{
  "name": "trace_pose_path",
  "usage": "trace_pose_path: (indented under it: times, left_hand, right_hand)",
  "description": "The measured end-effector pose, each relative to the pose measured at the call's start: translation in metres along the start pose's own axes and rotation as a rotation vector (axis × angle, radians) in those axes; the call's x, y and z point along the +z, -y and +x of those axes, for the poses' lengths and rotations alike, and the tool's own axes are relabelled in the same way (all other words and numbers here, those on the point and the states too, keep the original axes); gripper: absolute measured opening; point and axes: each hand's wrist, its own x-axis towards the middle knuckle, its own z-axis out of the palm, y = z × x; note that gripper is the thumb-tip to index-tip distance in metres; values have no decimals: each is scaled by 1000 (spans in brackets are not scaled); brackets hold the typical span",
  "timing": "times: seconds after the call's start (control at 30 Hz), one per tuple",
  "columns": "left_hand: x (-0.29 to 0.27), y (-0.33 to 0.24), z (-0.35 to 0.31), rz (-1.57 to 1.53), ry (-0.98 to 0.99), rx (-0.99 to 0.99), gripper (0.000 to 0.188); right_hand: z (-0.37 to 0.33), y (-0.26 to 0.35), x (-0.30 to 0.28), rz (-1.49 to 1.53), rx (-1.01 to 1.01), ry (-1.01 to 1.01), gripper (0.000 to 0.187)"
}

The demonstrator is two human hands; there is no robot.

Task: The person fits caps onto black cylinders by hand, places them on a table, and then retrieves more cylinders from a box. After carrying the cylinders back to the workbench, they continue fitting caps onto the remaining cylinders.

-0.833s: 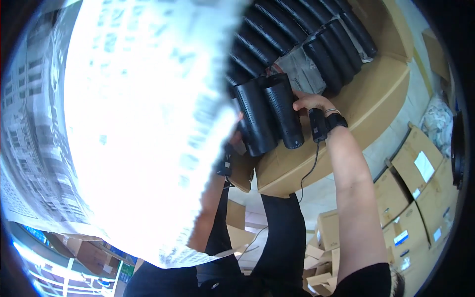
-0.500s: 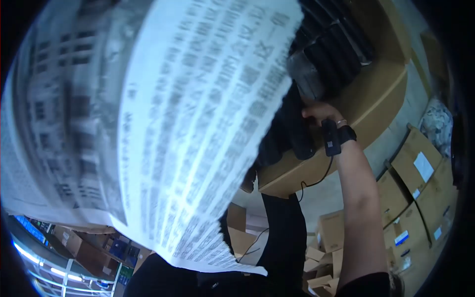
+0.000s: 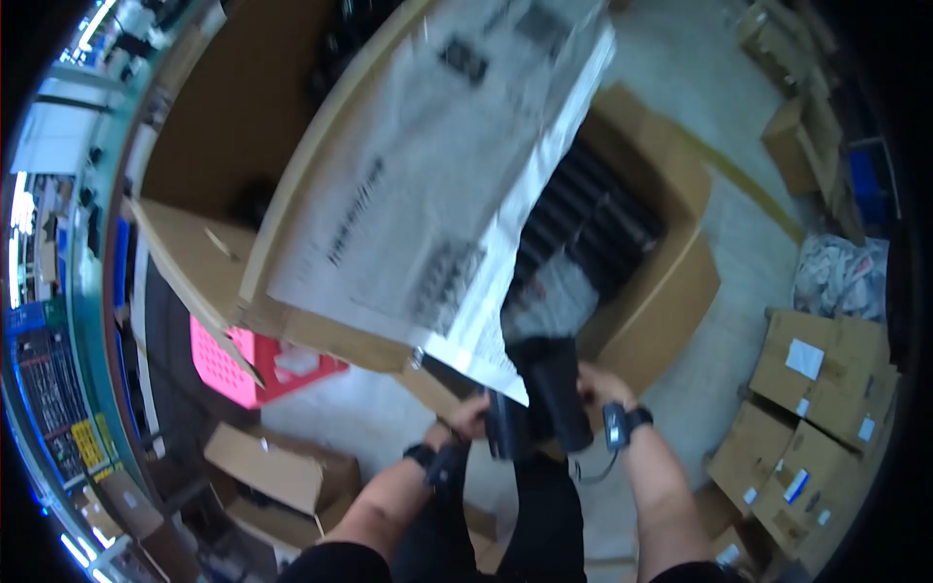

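Between my hands are several black cylinders [image 3: 559, 403], side by side above the near edge of an open carton [image 3: 646, 311]. My left hand [image 3: 470, 418] is closed against their left side, its fingertips partly hidden. On the other side my right hand [image 3: 604, 386] grips them, with its fingers behind the black surface. Inside the carton lie rows of similar black cylinders [image 3: 607, 209] and a crumpled clear plastic wrap [image 3: 559, 296]. A printed, newspaper-like sheet [image 3: 408, 194] with a torn edge slants over the carton's left part and hides it.
Another large carton [image 3: 233, 117] stands at the left, with dark things inside. Below it are a pink perforated basket [image 3: 228, 364] and a small open carton [image 3: 262, 466]. Flattened cartons [image 3: 812, 379] and a plastic bag [image 3: 841, 277] lie at the right. Shelving [image 3: 107, 291] runs along the far left.
The printed sheet, which filled much of the view, now lies lower and farther off. My left hand has come into view at the cylinders. My right hand and the cylinders appear nearer to me.
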Motion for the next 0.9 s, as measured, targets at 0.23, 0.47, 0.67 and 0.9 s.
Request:
trace_pose_path:
  times: [0.23,0.47,0.67,0.9]
  left_hand:
    - [85,27,-111,88,-417,-13,49]
    - [162,40,-213,262,-286,-27,60]
    - [182,32,-267,291,-149,-43,57]
    - [201,55,-320,289,-133,165,60]
  right_hand:
    - [-58,-72,60,94,61,-12,47]
    - [-187,-25,199,453,-25,-54,41]
    - [-234,-6,262,564,-120,42,53]
    - [-260,27,299,442,1,136,35]
